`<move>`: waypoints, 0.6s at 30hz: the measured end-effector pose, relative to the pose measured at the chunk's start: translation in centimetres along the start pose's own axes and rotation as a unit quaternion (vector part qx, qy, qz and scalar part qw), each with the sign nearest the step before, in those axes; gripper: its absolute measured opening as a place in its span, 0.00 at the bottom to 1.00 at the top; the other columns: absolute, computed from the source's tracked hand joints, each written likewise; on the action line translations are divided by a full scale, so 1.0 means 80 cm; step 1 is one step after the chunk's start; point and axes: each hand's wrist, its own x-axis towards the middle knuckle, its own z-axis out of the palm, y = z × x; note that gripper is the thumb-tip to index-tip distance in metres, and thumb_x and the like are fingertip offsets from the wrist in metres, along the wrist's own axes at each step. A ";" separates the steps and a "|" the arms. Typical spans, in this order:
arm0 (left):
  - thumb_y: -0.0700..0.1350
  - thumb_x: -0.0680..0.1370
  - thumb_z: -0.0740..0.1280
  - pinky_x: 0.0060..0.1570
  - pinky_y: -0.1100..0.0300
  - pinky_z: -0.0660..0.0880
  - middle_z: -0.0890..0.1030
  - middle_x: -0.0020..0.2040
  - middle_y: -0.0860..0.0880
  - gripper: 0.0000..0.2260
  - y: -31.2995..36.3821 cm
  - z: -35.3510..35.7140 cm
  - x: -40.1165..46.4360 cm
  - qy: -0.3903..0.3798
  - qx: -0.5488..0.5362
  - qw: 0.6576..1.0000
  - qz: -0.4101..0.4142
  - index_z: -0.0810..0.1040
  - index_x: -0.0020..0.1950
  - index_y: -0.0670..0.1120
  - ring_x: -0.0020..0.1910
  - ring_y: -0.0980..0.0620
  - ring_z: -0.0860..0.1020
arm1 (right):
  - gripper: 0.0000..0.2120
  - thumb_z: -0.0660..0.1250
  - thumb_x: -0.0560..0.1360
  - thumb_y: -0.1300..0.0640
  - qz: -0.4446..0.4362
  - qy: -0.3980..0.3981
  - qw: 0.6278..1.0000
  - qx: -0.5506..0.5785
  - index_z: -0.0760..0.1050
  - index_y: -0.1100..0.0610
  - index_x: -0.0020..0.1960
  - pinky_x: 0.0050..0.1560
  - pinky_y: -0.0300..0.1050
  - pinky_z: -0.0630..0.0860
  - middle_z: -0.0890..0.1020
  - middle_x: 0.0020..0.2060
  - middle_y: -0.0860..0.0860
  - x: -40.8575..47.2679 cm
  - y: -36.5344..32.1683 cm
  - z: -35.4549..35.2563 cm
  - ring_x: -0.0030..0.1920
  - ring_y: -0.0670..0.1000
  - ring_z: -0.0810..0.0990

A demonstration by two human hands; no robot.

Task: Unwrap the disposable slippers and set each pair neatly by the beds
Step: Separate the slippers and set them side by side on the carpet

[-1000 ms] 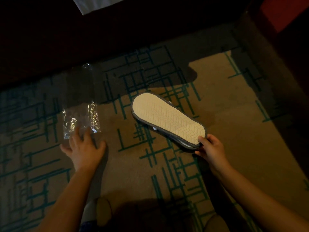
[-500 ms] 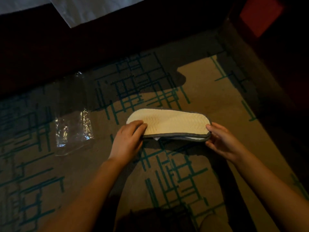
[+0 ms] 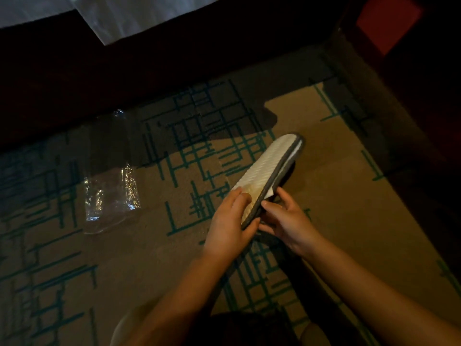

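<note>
A pair of white disposable slippers [image 3: 269, 168] with grey edging is pressed flat together, ribbed sole up, and held tilted above the carpet. My left hand [image 3: 229, 221] grips the near end from the left, fingers on the sole. My right hand [image 3: 287, 221] pinches the same end from the right, thumb at the grey edge. The far end points up and to the right. An empty clear plastic wrapper [image 3: 109, 186] lies flat on the carpet to the left, apart from both hands.
Patterned tan carpet [image 3: 336, 196] with teal lines covers the floor. A dark bed base [image 3: 124, 78] runs across the top with white bedding [image 3: 124, 18] hanging over it. Dark furniture with a red panel [image 3: 389, 23] stands at the right. My knees are at the bottom edge.
My left hand left the wrapper and took hold of the slippers. Both hands turned the pair from lying crosswise to pointing away, tilted on edge, with both grips now at the near end.
</note>
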 end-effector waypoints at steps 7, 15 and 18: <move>0.45 0.74 0.68 0.51 0.76 0.67 0.74 0.55 0.60 0.16 0.000 -0.030 0.010 -0.036 -0.093 0.989 -0.109 0.74 0.61 0.50 0.55 0.62 0.74 | 0.18 0.61 0.76 0.68 -0.015 0.081 0.996 -0.030 0.67 0.53 0.62 0.35 0.41 0.81 0.82 0.40 0.50 0.003 0.002 -0.012 0.40 0.48 0.81; 0.45 0.79 0.60 0.28 0.62 0.72 0.79 0.39 0.48 0.09 -0.048 -0.042 0.004 0.016 -0.353 0.843 -0.405 0.77 0.55 0.45 0.34 0.53 0.75 | 0.20 0.69 0.72 0.60 -0.174 0.227 0.958 -0.020 0.74 0.57 0.63 0.49 0.44 0.80 0.84 0.46 0.47 0.001 -0.068 -0.069 0.48 0.48 0.82; 0.42 0.80 0.57 0.36 0.63 0.78 0.81 0.46 0.48 0.10 -0.046 -0.027 -0.006 0.022 -0.476 0.762 -0.438 0.75 0.57 0.43 0.44 0.52 0.78 | 0.12 0.64 0.74 0.65 -0.178 0.185 0.966 -0.037 0.77 0.51 0.53 0.45 0.44 0.80 0.85 0.37 0.45 -0.001 -0.079 -0.058 0.42 0.48 0.82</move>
